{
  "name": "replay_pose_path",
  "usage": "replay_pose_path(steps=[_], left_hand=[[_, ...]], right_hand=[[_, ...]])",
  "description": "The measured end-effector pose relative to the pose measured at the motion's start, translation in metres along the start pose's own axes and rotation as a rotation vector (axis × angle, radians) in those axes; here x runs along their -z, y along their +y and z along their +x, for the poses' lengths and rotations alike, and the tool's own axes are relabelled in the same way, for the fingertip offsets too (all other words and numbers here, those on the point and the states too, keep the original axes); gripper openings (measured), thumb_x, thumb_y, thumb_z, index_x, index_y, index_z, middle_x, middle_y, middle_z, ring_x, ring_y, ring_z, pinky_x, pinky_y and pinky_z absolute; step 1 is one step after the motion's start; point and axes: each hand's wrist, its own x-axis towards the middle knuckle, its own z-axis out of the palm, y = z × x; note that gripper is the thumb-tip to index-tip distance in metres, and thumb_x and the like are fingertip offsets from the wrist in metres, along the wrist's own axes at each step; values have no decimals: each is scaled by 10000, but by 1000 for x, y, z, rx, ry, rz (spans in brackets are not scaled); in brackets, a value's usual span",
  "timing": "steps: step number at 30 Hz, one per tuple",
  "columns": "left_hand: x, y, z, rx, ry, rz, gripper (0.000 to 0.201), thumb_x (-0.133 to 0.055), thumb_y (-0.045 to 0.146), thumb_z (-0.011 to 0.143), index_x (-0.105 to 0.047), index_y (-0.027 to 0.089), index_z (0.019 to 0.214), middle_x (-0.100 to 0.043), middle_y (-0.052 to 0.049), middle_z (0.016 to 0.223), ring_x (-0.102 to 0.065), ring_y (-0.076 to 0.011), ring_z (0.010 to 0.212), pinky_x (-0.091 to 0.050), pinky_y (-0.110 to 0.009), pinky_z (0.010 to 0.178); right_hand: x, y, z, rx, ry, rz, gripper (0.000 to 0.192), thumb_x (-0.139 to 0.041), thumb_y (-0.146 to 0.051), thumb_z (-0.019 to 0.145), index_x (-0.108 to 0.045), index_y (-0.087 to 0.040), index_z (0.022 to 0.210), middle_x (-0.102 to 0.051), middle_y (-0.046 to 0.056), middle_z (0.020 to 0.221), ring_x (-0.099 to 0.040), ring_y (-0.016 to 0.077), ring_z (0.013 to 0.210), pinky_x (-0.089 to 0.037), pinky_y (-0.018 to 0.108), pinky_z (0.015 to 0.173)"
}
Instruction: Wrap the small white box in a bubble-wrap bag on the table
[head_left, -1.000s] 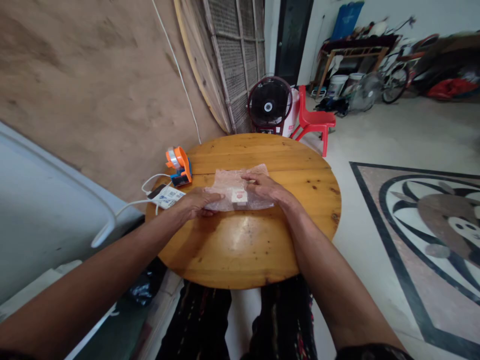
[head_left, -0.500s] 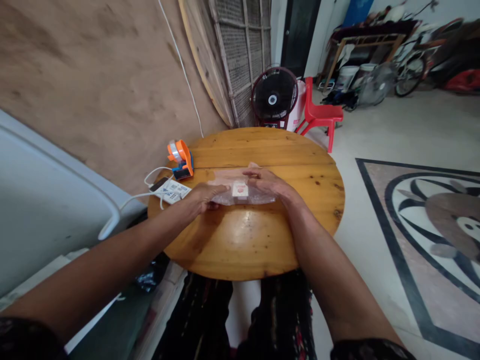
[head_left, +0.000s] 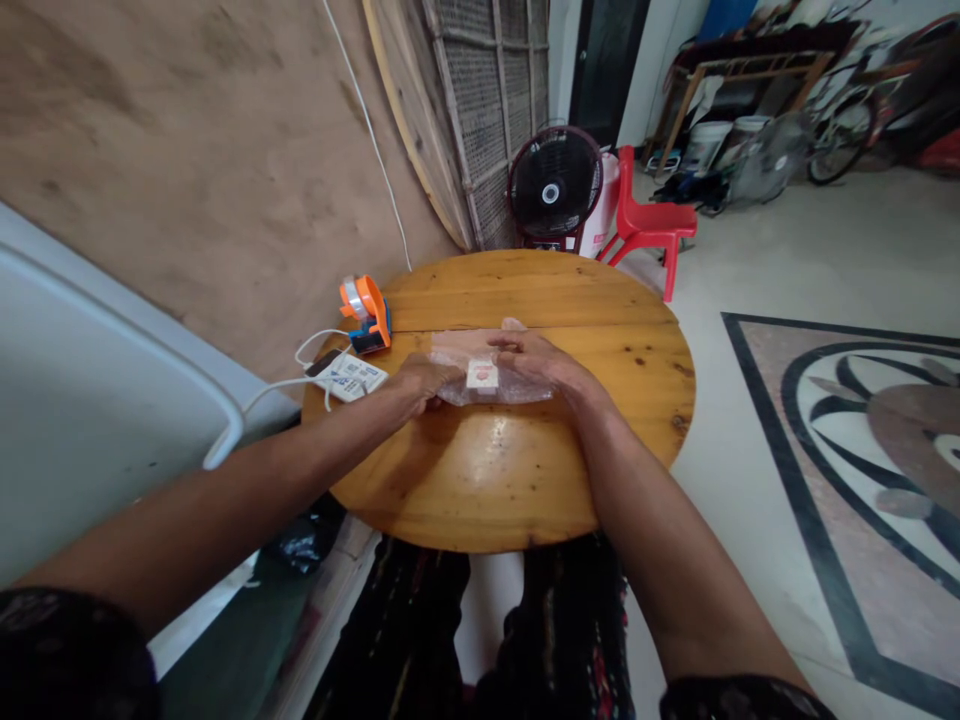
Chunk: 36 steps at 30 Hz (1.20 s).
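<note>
Frame centre: left hand (head_left: 417,384) and right hand (head_left: 541,364), each grip grasping the bubble wrap (head_left: 459,367) around a small box (head_left: 481,375). Bare table (head_left: 495,480) extends to its near edge.

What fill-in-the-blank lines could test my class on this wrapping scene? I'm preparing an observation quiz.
1. Both hands rest on a sheet of ____ wrap.
2. The left hand and right hand flank a small white ____.
3. The orange tape dispenser sits on the round ____ table.
4. Behind the table stands a black fan beside a ____ chair.

Missing words: bubble; box; wooden; red
</note>
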Motion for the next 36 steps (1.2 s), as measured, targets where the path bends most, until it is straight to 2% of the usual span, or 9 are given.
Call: replay_pose_path(steps=[4, 7, 10, 13, 20, 25, 30, 34, 36], left_hand=[[-9, 12, -6, 21, 57, -8, 154, -747, 189, 629, -621, 159, 712, -589, 21, 580, -488, -101, 476, -302, -206, 415], [-12, 19, -6, 60, 55, -30, 116, -704, 150, 620, -620, 159, 700, -600, 2, 580, -533, -137, 495, -350, -226, 432], [-11, 23, -6, 78, 21, -65, 121, -654, 121, 611, -621, 157, 722, -626, -19, 618, -584, -166, 541, -423, -257, 480], [-10, 25, -7, 56, 1, -100, 134, -616, 108, 609, -611, 159, 732, -625, -14, 642, -577, -151, 542, -449, -263, 507], [-9, 30, -12, -49, -80, -182, 84, -614, 140, 649, -583, 142, 727, -585, 6, 589, -515, -107, 500, -408, -233, 480], [-3, 37, -19, -5, -182, -183, 103, -596, 223, 708, -598, 121, 726, -606, -22, 620, -494, -93, 467, -404, -236, 466], [3, 32, -23, -109, -217, -163, 177, -648, 111, 630, -632, 123, 806, -595, 1, 641, -518, -87, 500, -466, -250, 530], [3, 25, -17, -201, -263, -12, 204, -611, 121, 672, -651, 134, 872, -536, 27, 540, -500, -113, 476, -449, -262, 515], [3, 21, -11, -302, -246, 113, 209, -585, 119, 678, -668, 152, 867, -531, 34, 551, -476, -105, 475, -410, -242, 508]], right_hand=[[1, -2, -3, 12, 29, 12, 492, -575, -154, 815, -582, -158, 1307, -610, 127, 1305, -627, 240, 1095, -489, 377, 960], [0, -3, -5, 31, 17, 52, 542, -559, -130, 813, -539, -191, 1351, -584, 107, 1347, -602, 229, 1157, -476, 368, 983], [0, -3, -5, 58, -2, 84, 557, -550, -99, 792, -554, -211, 1338, -579, 88, 1362, -581, 231, 1197, -462, 360, 1013], [0, -3, -4, 79, 4, 67, 546, -539, -95, 787, -563, -159, 1328, -562, 113, 1380, -569, 246, 1212, -435, 378, 1046], [-3, 1, 2, 100, 9, 57, 524, -539, -77, 780, -587, -200, 1287, -573, 78, 1368, -564, 219, 1214, -431, 371, 1052], [-5, 4, 5, 71, 28, 6, 520, -526, -117, 797, -559, -160, 1314, -566, 120, 1367, -566, 225, 1207, -428, 373, 1055], [-4, 5, 5, 76, 11, -1, 506, -532, -134, 798, -565, -197, 1299, -575, 71, 1356, -561, 204, 1211, -438, 356, 1047], [-2, 3, 3, 60, -16, 43, 486, -538, -128, 803, -569, -160, 1286, -612, 82, 1295, -585, 202, 1166, -451, 339, 1026], [-1, 2, 2, 63, -16, 64, 459, -556, -131, 801, -592, -155, 1258, -616, 86, 1286, -596, 205, 1142, -456, 335, 1015]])
